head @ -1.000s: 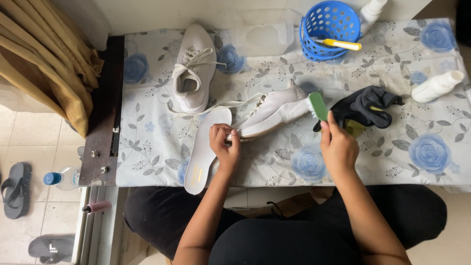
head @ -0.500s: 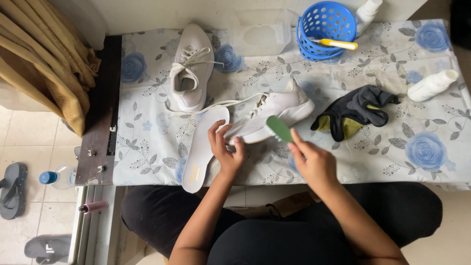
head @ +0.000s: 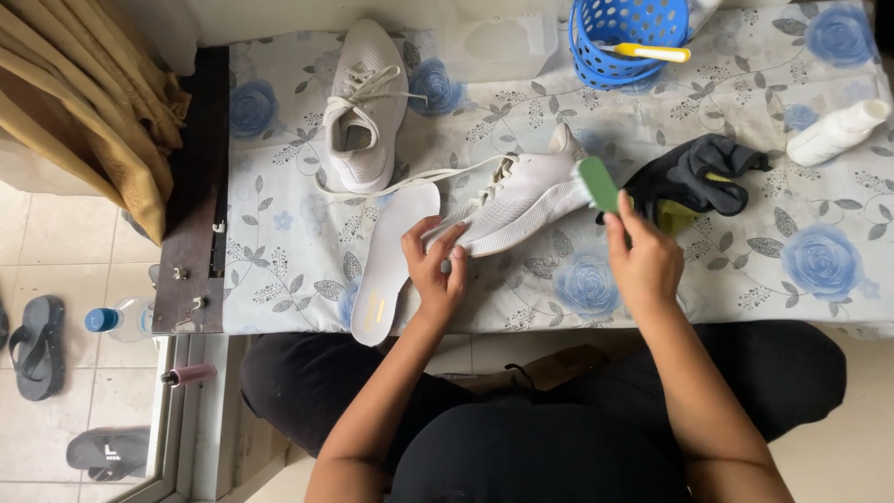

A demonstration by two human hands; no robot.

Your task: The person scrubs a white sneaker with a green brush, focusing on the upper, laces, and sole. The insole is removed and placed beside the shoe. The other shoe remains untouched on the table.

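while the left hand (head: 436,270) presses the toe of a white sneaker (head: 517,200) lying on its side on the flowered surface (head: 745,251), fingers curled on it, the right hand (head: 643,261) grips a green brush (head: 596,183) at the shoe's heel. a loose insole (head: 391,256) lies just beside it.

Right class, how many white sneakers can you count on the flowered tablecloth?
2. One white sneaker stands alone at the far left of the cloth. The other sneaker lies mid-table, steadied by the left hand while the right hand holds a green brush to it.
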